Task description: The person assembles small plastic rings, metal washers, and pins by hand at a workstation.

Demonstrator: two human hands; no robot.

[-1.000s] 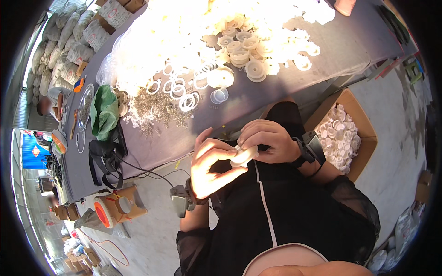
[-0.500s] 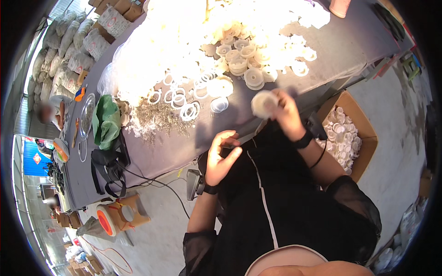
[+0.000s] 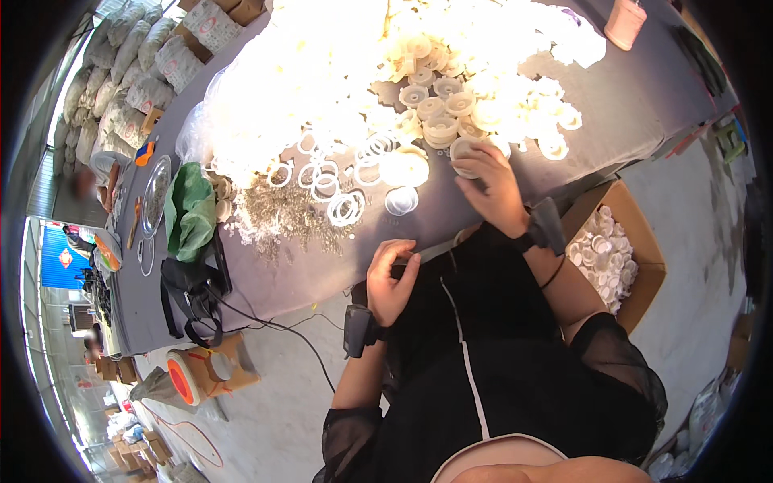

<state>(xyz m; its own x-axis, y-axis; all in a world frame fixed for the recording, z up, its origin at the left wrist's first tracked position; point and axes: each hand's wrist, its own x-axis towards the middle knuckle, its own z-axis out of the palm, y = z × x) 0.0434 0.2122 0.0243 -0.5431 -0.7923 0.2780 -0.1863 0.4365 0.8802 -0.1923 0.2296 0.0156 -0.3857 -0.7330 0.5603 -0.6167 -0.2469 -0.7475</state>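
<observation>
My right hand (image 3: 493, 187) reaches over the table's near edge, its fingers closed on the rim of a round translucent plastic part (image 3: 465, 153) at the front of a heap. The hand partly covers this part. My left hand (image 3: 392, 282) hovers by the table edge, fingers loosely bent and thumb apart, with nothing visible in it. Ahead of it lie clear plastic rings (image 3: 346, 208) and a flat stack of rings (image 3: 401, 201). A spread of small metal springs (image 3: 294, 213) lies left of these. Similar cup-shaped plastic parts (image 3: 440, 129) are heaped beyond, many washed out by glare.
At my right, a cardboard box (image 3: 644, 282) holds many white plastic pieces (image 3: 602, 253). A green bag (image 3: 189, 213) and a black bag (image 3: 189, 294) with cables are on the table's left. A pink bottle (image 3: 625, 24) stands far right; an orange-and-tan stool (image 3: 213, 370) is below left.
My right hand has moved forward from the table edge to the heap. The round part it held before no longer shows near the edge. My left hand's fingers have curled slightly.
</observation>
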